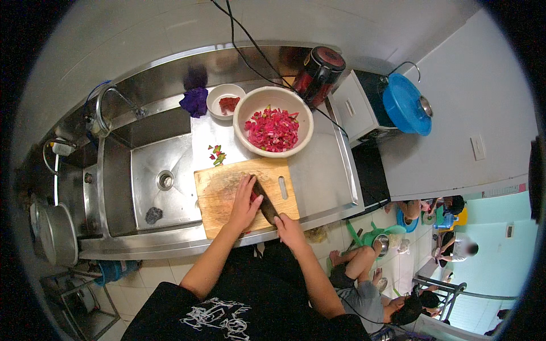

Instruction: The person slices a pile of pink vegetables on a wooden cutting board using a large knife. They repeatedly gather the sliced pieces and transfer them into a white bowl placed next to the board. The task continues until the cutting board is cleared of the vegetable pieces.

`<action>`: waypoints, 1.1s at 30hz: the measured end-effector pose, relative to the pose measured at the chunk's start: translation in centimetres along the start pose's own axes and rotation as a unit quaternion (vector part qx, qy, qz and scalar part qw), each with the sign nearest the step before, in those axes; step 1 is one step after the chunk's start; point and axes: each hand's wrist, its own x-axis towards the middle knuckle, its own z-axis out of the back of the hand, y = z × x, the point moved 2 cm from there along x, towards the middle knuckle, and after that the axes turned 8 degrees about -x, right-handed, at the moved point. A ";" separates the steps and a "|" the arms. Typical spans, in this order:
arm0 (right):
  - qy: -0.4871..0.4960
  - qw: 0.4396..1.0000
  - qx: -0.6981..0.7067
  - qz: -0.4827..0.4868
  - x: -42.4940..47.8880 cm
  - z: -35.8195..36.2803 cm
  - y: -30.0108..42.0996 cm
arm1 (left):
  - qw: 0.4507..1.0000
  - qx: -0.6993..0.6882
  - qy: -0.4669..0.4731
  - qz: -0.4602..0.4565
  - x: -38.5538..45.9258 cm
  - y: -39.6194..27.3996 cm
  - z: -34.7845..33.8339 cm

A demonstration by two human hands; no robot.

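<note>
My right hand (pixel 288 229) is closed on the handle of a broad dark-bladed knife (pixel 265 202) over the wooden cutting board (pixel 222 183). Beside the blade, my left hand (pixel 246 204) presses down on a dark red piece of food (pixel 254 196), mostly hidden under the fingers. Behind the board is a large cream bowl (pixel 241 135) with chopped pink-red pieces (pixel 273 130) in it. A smaller white bowl (pixel 214 106) holds a dark red lump (pixel 229 105). Green and red scraps (pixel 219 156) lie on the steel counter.
To the left is a steel sink (pixel 147 157) with a faucet (pixel 100 111). A purple cloth (pixel 195 102) lies by the small bowl. A red and black electric kettle (pixel 320 74) stands behind the large bowl, with cables nearby. Several people sit on the floor at the right.
</note>
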 end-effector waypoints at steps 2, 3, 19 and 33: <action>0.020 0.999 -0.023 0.018 -0.7 0.2 0.5 | 0.999 -0.018 -0.036 -0.006 0.0 0.8 1.1; 0.036 0.999 -0.034 0.020 -1.2 0.6 1.0 | 0.998 -0.027 -0.058 -0.002 -0.2 1.9 2.3; -0.002 0.999 -0.011 -0.034 1.9 3.3 0.3 | 0.979 0.156 0.131 -0.025 2.5 3.3 5.0; -0.036 0.995 -0.089 0.004 3.0 6.7 1.5 | 0.998 0.059 -0.002 0.001 -3.1 2.4 11.1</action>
